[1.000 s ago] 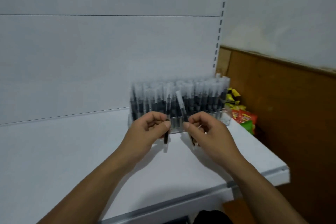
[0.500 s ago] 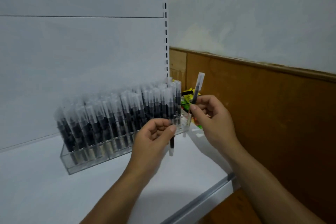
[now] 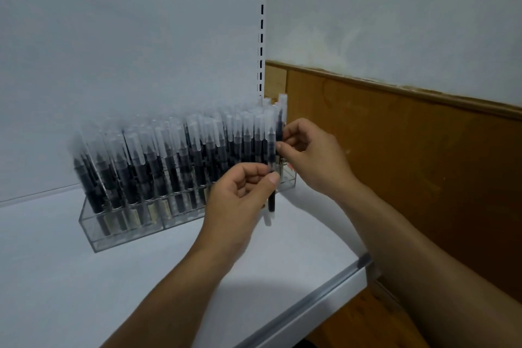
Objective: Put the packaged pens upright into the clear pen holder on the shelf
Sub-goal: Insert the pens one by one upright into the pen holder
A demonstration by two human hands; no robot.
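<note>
On a white shelf (image 3: 84,291) by a wood-panelled wall (image 3: 409,167), left hand (image 3: 237,206) grip pinches one pen (image 3: 271,203), right hand (image 3: 316,158) grip another pen (image 3: 280,128).

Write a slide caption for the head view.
Left hand holds a pen; right hand holds a second pen at the clear holder.

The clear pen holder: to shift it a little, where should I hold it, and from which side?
Probably grip the clear pen holder by its low front wall near the left end, from the front. The packaged pens stand tall and crowded above the rim, blocking a grip from above; the left hand and right hand occupy the right end.
</note>
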